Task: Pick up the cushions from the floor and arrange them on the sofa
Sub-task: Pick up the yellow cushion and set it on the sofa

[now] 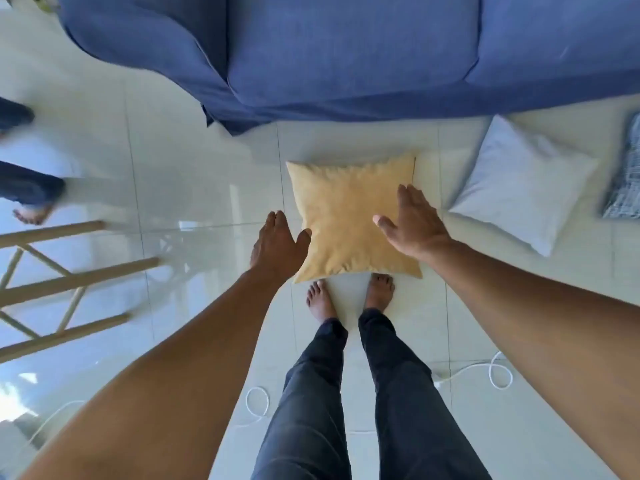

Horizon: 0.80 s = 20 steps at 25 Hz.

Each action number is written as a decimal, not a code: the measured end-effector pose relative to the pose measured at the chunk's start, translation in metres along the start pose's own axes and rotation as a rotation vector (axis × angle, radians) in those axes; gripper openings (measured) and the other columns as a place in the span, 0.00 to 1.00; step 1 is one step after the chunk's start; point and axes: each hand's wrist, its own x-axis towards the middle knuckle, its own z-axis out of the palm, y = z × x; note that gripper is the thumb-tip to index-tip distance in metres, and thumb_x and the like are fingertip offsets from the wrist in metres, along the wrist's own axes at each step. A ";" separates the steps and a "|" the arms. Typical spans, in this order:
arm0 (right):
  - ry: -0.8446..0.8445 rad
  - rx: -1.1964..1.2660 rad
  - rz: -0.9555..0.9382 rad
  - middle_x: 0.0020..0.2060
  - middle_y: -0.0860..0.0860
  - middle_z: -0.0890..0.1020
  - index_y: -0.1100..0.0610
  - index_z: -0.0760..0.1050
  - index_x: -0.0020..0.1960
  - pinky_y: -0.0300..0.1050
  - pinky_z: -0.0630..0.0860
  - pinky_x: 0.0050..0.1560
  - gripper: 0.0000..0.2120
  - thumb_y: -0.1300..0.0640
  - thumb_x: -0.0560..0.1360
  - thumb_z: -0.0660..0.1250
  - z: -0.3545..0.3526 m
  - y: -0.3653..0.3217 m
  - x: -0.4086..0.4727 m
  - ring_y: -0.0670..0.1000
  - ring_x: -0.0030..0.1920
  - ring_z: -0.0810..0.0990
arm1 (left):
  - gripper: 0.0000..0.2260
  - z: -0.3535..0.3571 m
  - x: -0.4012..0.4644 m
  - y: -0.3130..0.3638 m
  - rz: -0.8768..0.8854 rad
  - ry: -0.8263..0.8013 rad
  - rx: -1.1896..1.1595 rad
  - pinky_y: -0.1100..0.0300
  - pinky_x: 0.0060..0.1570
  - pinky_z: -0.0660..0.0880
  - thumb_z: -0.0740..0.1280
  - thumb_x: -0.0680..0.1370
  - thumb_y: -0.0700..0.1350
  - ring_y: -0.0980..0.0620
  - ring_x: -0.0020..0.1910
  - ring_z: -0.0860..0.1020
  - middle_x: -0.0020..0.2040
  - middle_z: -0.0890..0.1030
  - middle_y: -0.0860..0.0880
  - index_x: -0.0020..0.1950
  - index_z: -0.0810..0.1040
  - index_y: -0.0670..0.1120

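Note:
A yellow cushion (346,216) lies flat on the white tiled floor just in front of my bare feet. My left hand (277,242) hangs open at the cushion's left edge, thumb near its side. Over the cushion's right part my right hand (412,223) is spread open, holding nothing. A white cushion (519,183) lies on the floor to the right, and a grey patterned cushion (625,174) shows at the right frame edge. The blue sofa (346,53) fills the top of the view, its seat bare.
A wooden stool or chair frame (62,275) stands at the left. Another person's legs and bare foot (31,192) are at the far left. White cable (491,370) loops on the floor behind my feet.

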 end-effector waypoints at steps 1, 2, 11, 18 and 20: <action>-0.012 0.004 0.012 0.85 0.60 0.49 0.62 0.45 0.84 0.58 0.54 0.83 0.41 0.39 0.84 0.58 0.010 0.010 0.021 0.59 0.85 0.49 | 0.34 0.016 0.021 -0.002 -0.015 0.008 -0.009 0.44 0.73 0.66 0.61 0.84 0.57 0.38 0.79 0.64 0.82 0.62 0.40 0.82 0.59 0.37; -0.007 0.024 0.025 0.85 0.59 0.50 0.62 0.46 0.84 0.57 0.54 0.83 0.41 0.39 0.84 0.58 0.019 0.023 0.044 0.58 0.85 0.49 | 0.32 0.031 0.043 -0.003 -0.041 0.018 -0.016 0.44 0.71 0.67 0.61 0.84 0.57 0.38 0.78 0.67 0.81 0.65 0.40 0.80 0.61 0.37; 0.016 0.216 0.309 0.82 0.60 0.61 0.62 0.53 0.83 0.54 0.63 0.76 0.41 0.35 0.82 0.58 0.132 0.126 0.212 0.61 0.81 0.62 | 0.28 0.171 0.216 -0.032 -0.252 -0.021 -0.227 0.53 0.67 0.69 0.63 0.83 0.57 0.39 0.73 0.72 0.74 0.75 0.38 0.75 0.71 0.38; 0.122 0.568 0.592 0.73 0.55 0.75 0.59 0.69 0.77 0.49 0.70 0.62 0.44 0.26 0.76 0.58 0.188 0.181 0.286 0.60 0.72 0.74 | 0.37 0.215 0.302 -0.064 -0.485 0.041 -0.654 0.51 0.67 0.75 0.69 0.72 0.70 0.42 0.66 0.79 0.65 0.82 0.44 0.70 0.79 0.44; 0.086 0.780 0.704 0.70 0.51 0.77 0.56 0.72 0.76 0.48 0.71 0.61 0.49 0.21 0.69 0.62 0.181 0.196 0.283 0.56 0.68 0.77 | 0.36 0.220 0.312 -0.073 -0.549 0.024 -0.888 0.49 0.69 0.75 0.73 0.67 0.70 0.47 0.64 0.81 0.63 0.84 0.51 0.69 0.79 0.51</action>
